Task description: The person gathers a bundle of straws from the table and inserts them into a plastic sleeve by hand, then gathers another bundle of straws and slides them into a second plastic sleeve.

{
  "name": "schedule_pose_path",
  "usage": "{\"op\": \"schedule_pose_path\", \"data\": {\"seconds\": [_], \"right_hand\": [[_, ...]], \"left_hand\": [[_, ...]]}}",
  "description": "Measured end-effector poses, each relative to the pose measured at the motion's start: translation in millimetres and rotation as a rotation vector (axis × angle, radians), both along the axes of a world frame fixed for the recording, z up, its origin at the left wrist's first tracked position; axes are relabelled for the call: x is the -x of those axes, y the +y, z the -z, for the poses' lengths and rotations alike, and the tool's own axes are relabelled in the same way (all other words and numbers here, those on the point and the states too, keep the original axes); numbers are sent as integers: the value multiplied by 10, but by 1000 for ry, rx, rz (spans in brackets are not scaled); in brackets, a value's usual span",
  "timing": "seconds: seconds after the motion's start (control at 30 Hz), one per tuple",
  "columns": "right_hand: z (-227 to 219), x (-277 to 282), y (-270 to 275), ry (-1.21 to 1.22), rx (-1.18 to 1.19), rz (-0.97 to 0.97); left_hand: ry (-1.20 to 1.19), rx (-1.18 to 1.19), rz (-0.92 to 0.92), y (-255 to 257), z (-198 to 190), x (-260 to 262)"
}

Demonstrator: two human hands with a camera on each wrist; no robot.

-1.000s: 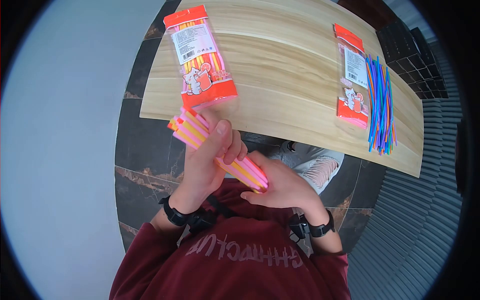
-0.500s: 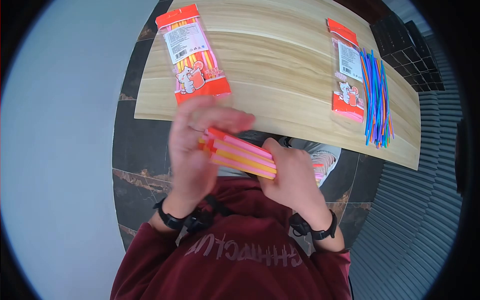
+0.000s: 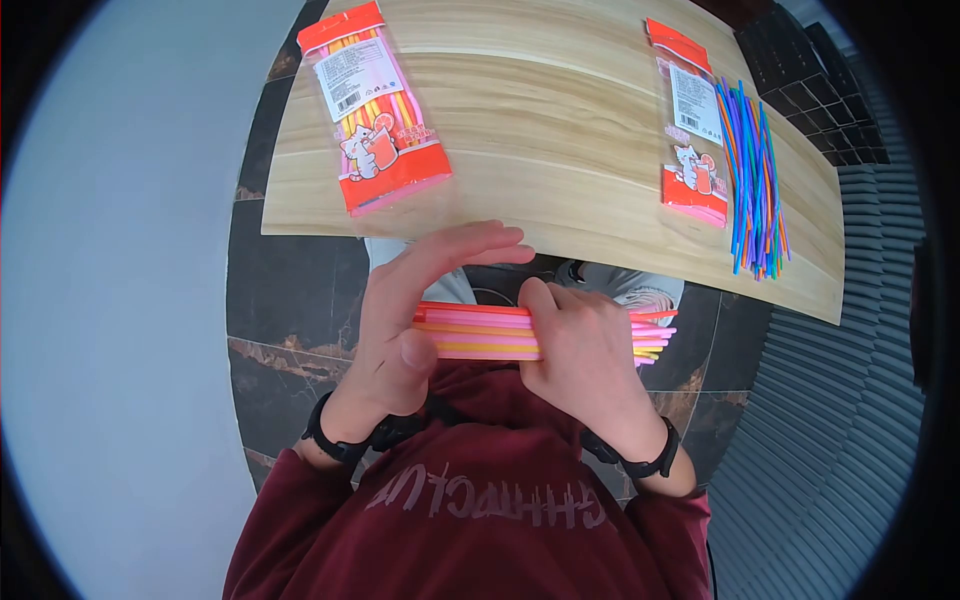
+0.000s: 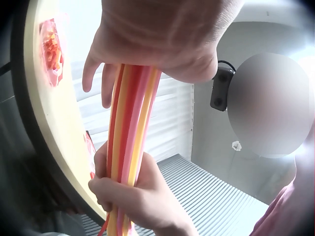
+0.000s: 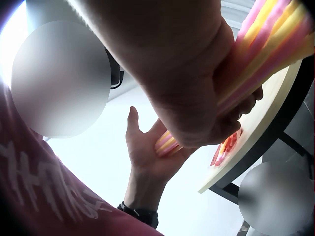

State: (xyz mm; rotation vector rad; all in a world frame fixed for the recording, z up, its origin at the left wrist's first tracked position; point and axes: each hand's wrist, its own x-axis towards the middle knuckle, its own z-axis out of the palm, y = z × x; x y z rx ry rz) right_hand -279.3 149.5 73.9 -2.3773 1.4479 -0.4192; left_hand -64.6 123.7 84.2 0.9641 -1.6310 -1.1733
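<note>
**Straw bundle lies crosswise between both hands**

The bundle of straws (image 3: 480,332) runs left to right, level, just off the bench (image 3: 560,150) edge. The right hand (image 3: 585,350) wraps its middle in a closed grip; the left hand (image 3: 405,320) butts one end, fingers straight

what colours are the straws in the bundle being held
The bundle of straws is pink, yellow and orange-red, held between the left hand and right hand; the head view shows it best.
</note>
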Motion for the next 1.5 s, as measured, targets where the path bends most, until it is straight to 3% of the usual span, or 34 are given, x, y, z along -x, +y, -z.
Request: {"op": "schedule_pose_path", "data": {"seconds": [0.2, 0.3, 0.37, 0.4, 0.47, 0.5, 0.53, 0.6, 0.67, 0.73, 0.83, 0.93, 1.0, 1.07, 1.1, 1.17, 1.2, 1.27, 1.4, 1.5], "right_hand": [[28, 60, -50, -26, 61, -21], [39, 87, -35, -49, -7, -23], [7, 87, -24, -55, -70, -24], [-31, 81, -29, -165, -180, 30], [-57, 45, -52, -275, -288, 80], [-58, 6, -56, -302, -328, 70], [-57, -39, -53, -330, -370, 62], [61, -140, -37, -311, -357, 34], [119, -233, -11, -287, -348, 5], [124, -290, -14, -344, -391, -5], [42, -270, -24, -314, -322, 12], [109, -213, -31, -210, -386, -45], [161, -191, -39, -261, -430, -42], [160, -139, -72, -312, -471, -42], [126, -91, -95, -350, -488, -12], [129, 19, -135, -389, -506, 19], [156, 82, -160, -403, -499, 59], [198, 106, -217, -415, -490, 97], [284, 35, -307, -350, -608, 117], [329, -42, -357, -302, -665, 124]], "left_hand": [[71, -64, 113, 10, 63, 38], [-132, -155, 131, 12, -35, 14], [347, -288, 6, 43, 100, -16], [348, -281, 6, 34, 154, -1], [885, -231, -95, 23, 261, 65], [729, -180, -33, 62, 305, 81], [727, -180, -34, 124, 344, 132], [832, -373, 160, 232, 445, 238], [724, -307, 44, 180, 544, 220], [987, -436, 105, 119, 550, 165], [1065, -403, -7, 71, 426, 83], [968, -392, 10, 45, 400, 28], [1042, -397, 67, 12, 447, -43], [726, -504, -229, -34, 167, -39], [727, -504, -232, -52, 176, -68], [594, 108, -354, -131, 203, -214], [593, 107, -357, -190, 203, -385], [-389, 514, -419, -343, 171, -776], [-840, 474, -463, -526, 197, -823], [-906, 437, -420, -569, 307, -817]]}}
